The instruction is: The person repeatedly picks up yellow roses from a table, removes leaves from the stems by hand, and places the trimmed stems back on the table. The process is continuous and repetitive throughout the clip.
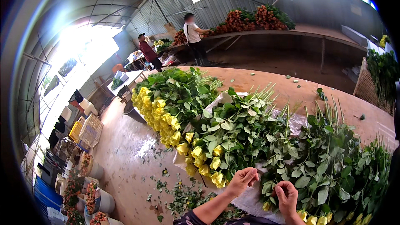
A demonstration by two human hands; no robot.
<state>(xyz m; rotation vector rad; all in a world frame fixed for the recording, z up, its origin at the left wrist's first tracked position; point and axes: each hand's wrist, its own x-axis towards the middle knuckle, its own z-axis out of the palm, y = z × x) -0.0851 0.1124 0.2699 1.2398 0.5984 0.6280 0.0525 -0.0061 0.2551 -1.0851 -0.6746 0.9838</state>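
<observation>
My left hand [243, 182] is raised over the table's near edge, its fingers curled and the fingertips pressed together. Close by on the right, my right hand [286, 198] is closed in a similar pinch. Whatever either may hold is too small or hidden to make out. Just beyond my left hand lies a pile of yellow roses [215, 162], heads toward the near left and leafy stems pointing away. Beside and beyond my right hand spreads another pile of leafy rose stems [308, 175], with yellow heads [312, 219] along the near edge. White sheeting [250, 202] shows between the piles.
A larger heap of yellow roses [156, 110] lies farther left on the table [250, 77]. Leaf litter [187, 198] covers the floor. Buckets of orange-red flowers [104, 202] and a crate [91, 130] stand left. Two people [192, 33] stand by a back bench [308, 31] with red bunches.
</observation>
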